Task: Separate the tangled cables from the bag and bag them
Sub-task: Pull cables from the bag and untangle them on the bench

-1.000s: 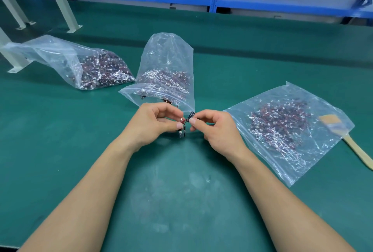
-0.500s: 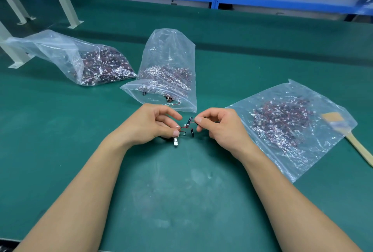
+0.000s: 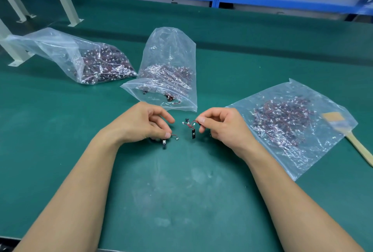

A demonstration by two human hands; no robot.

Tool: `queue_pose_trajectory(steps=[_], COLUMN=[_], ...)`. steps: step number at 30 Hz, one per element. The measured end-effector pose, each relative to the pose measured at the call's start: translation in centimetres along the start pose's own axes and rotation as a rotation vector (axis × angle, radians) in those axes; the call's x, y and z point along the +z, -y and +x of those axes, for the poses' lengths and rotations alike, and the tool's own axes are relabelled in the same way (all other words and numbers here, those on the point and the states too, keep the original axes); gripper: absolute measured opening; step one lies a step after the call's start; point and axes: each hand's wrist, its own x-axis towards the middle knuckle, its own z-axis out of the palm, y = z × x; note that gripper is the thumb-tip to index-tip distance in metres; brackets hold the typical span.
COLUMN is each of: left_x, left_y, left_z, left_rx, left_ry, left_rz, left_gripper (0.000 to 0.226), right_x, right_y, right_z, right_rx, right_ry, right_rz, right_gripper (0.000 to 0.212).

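Now left hand (image 3: 139, 124) and right hand (image 3: 222, 128) each pinch short red-wired cables (image 3: 190, 128), apart; check the right one is truly single before bagging it.

The brush (image 3: 352, 140) handle runs off the right edge — its bristles blur under a bag (image 3: 302, 169) (plastic over them). The bagged cables (image 3: 282, 122) are too small to tell apart; the left hand (image 3: 139, 124) hides part of its cable (image 3: 164, 142).
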Motion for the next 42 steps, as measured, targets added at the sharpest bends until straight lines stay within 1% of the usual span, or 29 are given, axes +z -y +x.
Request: queue_pose_trajectory(steps=[3, 6, 7, 9, 12, 14, 16, 20, 23, 27, 29, 32, 36, 38, 40, 42], left_x=[0.1, 0.4, 0.5, 1.1, 1.9, 2.0, 1.8, 1.5, 1.6, 1.5, 1.4, 1.3, 1.2, 1.4, 1.9, 2.4], left_y=[-0.3, -0.7, -0.9, -1.3, -1.5, -1.3, -1.1, -1.1, -1.3, -1.4, -1.4, -1.6, -1.6, -1.4, -1.1, -0.9], left_z=[-0.2, -0.3, -0.3, -0.3, -0.1, 0.1, 0.2, 0.4, 0.4, 0.3, 0.2, -0.1, -0.1, 0.0, 0.1, 0.3], left_rx=[0.038, 0.176, 0.216, 0.268, 0.290, 0.293, 0.302, 0.356, 0.378, 0.392, 0.392, 0.390, 0.406, 0.375, 0.317, 0.271], left_ry=[-0.072, -0.224, -0.241, -0.204, -0.103, -0.078, -0.108, -0.248, -0.295, -0.331, -0.320, -0.266, -0.230, -0.159, -0.073, -0.034], left_rz=[0.118, 0.282, 0.290, 0.255, 0.254, 0.249, 0.215, 0.129, 0.095, 0.021, -0.006, -0.045, -0.125, -0.072, -0.005, 0.059], left_gripper=[0.034, 0.033, 0.032, 0.031, 0.024, 0.022, 0.018, 0.017, 0.015, 0.019, 0.022, 0.015, 0.014, 0.014, 0.019, 0.021], right_x=[0.1, 0.2, 0.2, 0.2, 0.2, 0.2, 0.2, -0.2, -0.4, -0.8, -1.1, -1.4, -1.8, -1.9, -1.9, -1.6], right_y=[-0.2, -0.3, -0.4, -0.4, -0.4, -0.3, -0.2, 0.1, 0.2, 0.4, 0.5, 0.7, 0.7, 0.7, 0.5, 0.4], right_z=[0.0, 0.1, 0.1, 0.1, 0.1, 0.1, 0.1, 0.1, 0.1, 0.1, 0.2, 0.2, 0.2, 0.2, 0.1, 0.0], right_rx=[-0.011, -0.026, -0.030, -0.038, -0.042, -0.037, -0.021, 0.017, 0.024, 0.018, 0.013, 0.018, 0.022, 0.016, 0.010, 0.009], right_ry=[0.029, 0.056, 0.063, 0.075, 0.085, 0.087, 0.080, 0.021, -0.052, -0.112, -0.134, -0.150, -0.192, -0.174, -0.148, -0.116], right_rz=[-0.024, -0.042, -0.047, -0.050, -0.050, -0.028, -0.001, 0.013, -0.016, -0.007, 0.011, 0.021, 0.019, -0.023, -0.145, -0.232], right_gripper=[0.014, 0.013, 0.013, 0.015, 0.013, 0.013, 0.013, 0.014, 0.013, 0.016, 0.017, 0.018, 0.020, 0.019, 0.018, 0.017])
